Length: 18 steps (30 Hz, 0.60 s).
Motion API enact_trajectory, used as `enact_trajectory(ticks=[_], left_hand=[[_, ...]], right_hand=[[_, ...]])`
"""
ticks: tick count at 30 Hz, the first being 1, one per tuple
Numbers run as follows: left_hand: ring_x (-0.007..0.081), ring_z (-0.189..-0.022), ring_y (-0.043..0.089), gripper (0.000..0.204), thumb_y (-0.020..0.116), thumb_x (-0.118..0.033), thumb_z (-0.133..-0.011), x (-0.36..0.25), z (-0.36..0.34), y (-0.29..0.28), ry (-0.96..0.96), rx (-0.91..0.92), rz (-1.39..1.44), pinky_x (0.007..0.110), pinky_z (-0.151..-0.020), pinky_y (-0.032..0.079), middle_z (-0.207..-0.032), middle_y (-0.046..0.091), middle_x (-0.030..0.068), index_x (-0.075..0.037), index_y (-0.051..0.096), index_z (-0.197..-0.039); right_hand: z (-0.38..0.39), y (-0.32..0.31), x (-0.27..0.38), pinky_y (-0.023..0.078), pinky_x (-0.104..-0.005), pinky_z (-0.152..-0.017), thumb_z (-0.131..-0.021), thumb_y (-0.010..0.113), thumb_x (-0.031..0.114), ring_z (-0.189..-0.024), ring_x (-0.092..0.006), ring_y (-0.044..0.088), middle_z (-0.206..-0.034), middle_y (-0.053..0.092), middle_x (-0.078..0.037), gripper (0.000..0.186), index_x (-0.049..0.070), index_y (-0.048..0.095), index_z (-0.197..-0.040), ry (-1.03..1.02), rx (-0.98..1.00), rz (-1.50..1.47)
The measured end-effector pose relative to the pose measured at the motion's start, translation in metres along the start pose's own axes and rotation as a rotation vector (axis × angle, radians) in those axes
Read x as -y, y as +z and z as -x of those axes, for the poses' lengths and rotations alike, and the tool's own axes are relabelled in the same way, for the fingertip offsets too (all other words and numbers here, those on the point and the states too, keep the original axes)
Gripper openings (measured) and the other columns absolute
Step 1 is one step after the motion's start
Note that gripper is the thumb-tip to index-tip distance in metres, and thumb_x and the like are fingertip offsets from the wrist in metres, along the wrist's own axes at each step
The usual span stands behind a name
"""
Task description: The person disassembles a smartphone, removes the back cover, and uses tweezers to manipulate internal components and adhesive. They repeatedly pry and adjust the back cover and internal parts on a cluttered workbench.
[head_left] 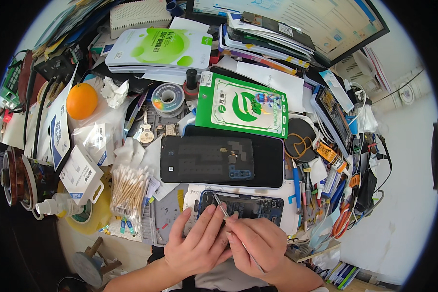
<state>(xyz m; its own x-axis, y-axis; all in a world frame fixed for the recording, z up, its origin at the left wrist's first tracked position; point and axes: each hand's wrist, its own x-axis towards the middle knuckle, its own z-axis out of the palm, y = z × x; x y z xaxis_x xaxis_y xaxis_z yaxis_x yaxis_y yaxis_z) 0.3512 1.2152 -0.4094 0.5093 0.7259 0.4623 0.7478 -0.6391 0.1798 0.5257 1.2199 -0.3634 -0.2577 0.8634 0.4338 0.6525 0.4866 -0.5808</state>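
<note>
An opened phone [246,206], its dark inside showing, lies in front of me at the near edge of the bench. My left hand [195,246] reaches over its near left part, fingertips on it and the little finger apart; the thumb is mostly hidden. My right hand [259,243] pinches a thin metal tool [221,203], whose far end reaches the phone's upper left part. Whether it is tweezers or a pick cannot be made out. Just beyond lies a dark phone back panel [199,158] with a camera cutout, resting on a larger dark flat device [269,163].
Left are cotton swabs [129,187], an orange [82,100], a white dropper bottle [58,206] and packing tape [85,221]. Beyond stand a solder spool [168,98], a green packet [243,104] and a monitor [326,24]. Right are a glue tube [332,156], screwdrivers [297,187] and cables.
</note>
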Motion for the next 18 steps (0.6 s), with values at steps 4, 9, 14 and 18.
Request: enact_trajectory(ticks=[4,9,14,18], left_hand=[[0.0201,-0.126,0.062,0.045,0.053,-0.053,-0.1,-0.0006,-0.0003,-0.0025,-0.005,0.01,-0.056,0.051,-0.108,0.045,-0.131,0.069,0.0076,-0.017,0.077,-0.113],[0.0205,-0.129,0.061,0.044,0.055,-0.052,-0.099,0.0002,-0.0001,-0.0045,-0.007,0.027,-0.021,0.051,-0.11,0.043,-0.135,0.068,0.0083,-0.017,0.076,-0.115],[0.0202,-0.132,0.059,0.047,0.059,-0.052,-0.097,-0.0008,0.0009,-0.0045,-0.029,0.041,0.02,0.051,-0.111,0.042,-0.14,0.065,0.009,-0.014,0.074,-0.12],[0.0221,-0.127,0.061,0.046,0.06,-0.055,-0.095,-0.0017,-0.0016,-0.0036,-0.027,0.026,0.011,0.053,-0.111,0.039,-0.137,0.067,0.0098,-0.016,0.076,-0.115]], right_hand=[[0.0016,0.0024,0.0016,0.055,-0.0333,-0.064,-0.078,0.074,0.0,-0.075,-0.0259,0.067,-0.1,0.069,-0.013,0.037,-0.003,0.073,-0.114,-0.013,0.0,0.003],[0.002,0.0035,0.006,0.053,-0.0334,-0.066,-0.081,0.075,-0.005,-0.08,-0.026,0.065,-0.1,0.069,-0.014,0.027,-0.001,0.075,-0.107,0.039,-0.002,-0.027],[0.0078,0.0055,0.0017,0.056,-0.0364,-0.072,-0.076,0.07,-0.005,-0.085,-0.0298,0.068,-0.105,0.067,-0.016,0.037,-0.004,0.073,-0.113,0.021,-0.023,-0.001],[0.0082,0.0001,0.0003,0.055,-0.035,-0.07,-0.079,0.07,-0.006,-0.084,-0.0291,0.068,-0.105,0.068,-0.016,0.034,-0.003,0.074,-0.113,-0.018,-0.054,0.003]])
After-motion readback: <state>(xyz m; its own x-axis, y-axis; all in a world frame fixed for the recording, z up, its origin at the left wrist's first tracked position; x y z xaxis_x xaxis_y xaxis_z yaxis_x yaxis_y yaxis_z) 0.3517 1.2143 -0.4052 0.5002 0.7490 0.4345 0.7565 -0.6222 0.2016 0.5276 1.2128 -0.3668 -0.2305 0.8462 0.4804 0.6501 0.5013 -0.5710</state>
